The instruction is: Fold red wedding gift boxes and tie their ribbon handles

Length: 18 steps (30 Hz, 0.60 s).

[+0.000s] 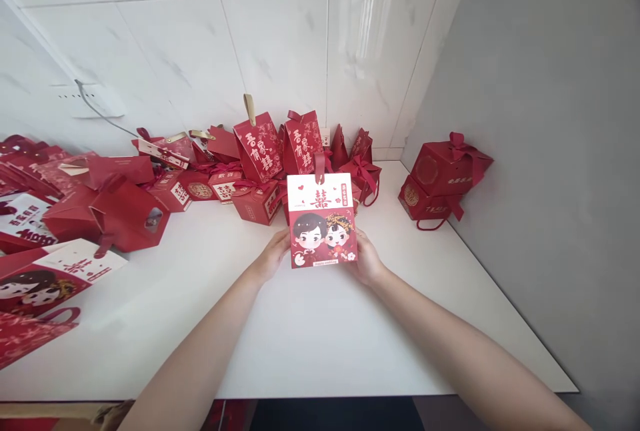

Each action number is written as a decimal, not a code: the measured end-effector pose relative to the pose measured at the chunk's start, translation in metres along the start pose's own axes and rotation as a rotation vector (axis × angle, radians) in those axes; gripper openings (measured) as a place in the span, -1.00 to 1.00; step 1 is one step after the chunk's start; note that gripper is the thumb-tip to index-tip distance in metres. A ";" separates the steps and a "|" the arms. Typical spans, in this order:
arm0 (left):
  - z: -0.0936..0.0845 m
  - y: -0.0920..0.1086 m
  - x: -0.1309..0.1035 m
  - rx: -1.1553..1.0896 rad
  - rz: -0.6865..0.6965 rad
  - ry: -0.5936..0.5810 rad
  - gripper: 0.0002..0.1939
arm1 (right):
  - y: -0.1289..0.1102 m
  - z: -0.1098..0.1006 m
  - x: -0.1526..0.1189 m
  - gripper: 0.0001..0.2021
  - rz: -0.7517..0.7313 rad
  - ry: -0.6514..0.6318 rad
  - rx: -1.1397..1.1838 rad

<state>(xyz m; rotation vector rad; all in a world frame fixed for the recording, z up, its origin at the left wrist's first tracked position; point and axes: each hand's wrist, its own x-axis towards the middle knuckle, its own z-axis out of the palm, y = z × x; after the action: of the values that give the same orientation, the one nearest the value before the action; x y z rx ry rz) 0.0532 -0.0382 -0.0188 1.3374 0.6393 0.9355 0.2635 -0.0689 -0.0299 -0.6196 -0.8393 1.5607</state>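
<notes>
A red and white gift box [323, 234] with two cartoon figures and a ribbon loop on top stands upright at the middle of the view. My left hand [275, 254] grips its left side, and my right hand [369, 259] grips its right side. The fingertips of both hands are partly hidden behind the box. Just behind it are more red boxes, among them a small ribbon-tied box [256, 202] and two tall pointed ones [259, 147] with white lettering.
Many red boxes, one a hexagonal box [131, 214], crowd the left of the white table [320, 337]. Two stacked boxes [440, 177] stand by the grey panel [545, 171] at right. A cable [103, 111] runs down the tiled wall [280, 51] behind.
</notes>
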 end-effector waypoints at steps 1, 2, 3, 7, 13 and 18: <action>-0.001 -0.002 0.000 0.005 -0.009 -0.011 -0.41 | 0.001 -0.001 0.001 -0.72 0.000 0.012 0.008; -0.003 -0.003 0.001 0.006 -0.016 -0.023 -0.41 | 0.001 -0.003 0.002 -0.72 -0.002 0.026 0.015; -0.004 -0.005 0.001 0.001 -0.020 -0.033 -0.40 | 0.002 -0.004 0.003 -0.72 -0.005 0.043 0.023; -0.005 -0.005 0.001 -0.030 -0.011 -0.059 -0.31 | 0.002 -0.007 0.005 -0.71 0.003 0.111 0.026; -0.002 0.001 0.004 0.067 0.013 -0.111 -0.24 | 0.002 -0.008 0.006 -0.69 -0.022 0.128 0.028; -0.003 0.000 0.006 0.095 0.031 -0.116 -0.37 | 0.002 -0.008 0.007 -0.68 -0.025 0.115 0.000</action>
<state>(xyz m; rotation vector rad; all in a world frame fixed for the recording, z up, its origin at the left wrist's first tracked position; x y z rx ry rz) 0.0532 -0.0317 -0.0188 1.4786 0.5806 0.8546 0.2678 -0.0605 -0.0359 -0.6895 -0.7580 1.4881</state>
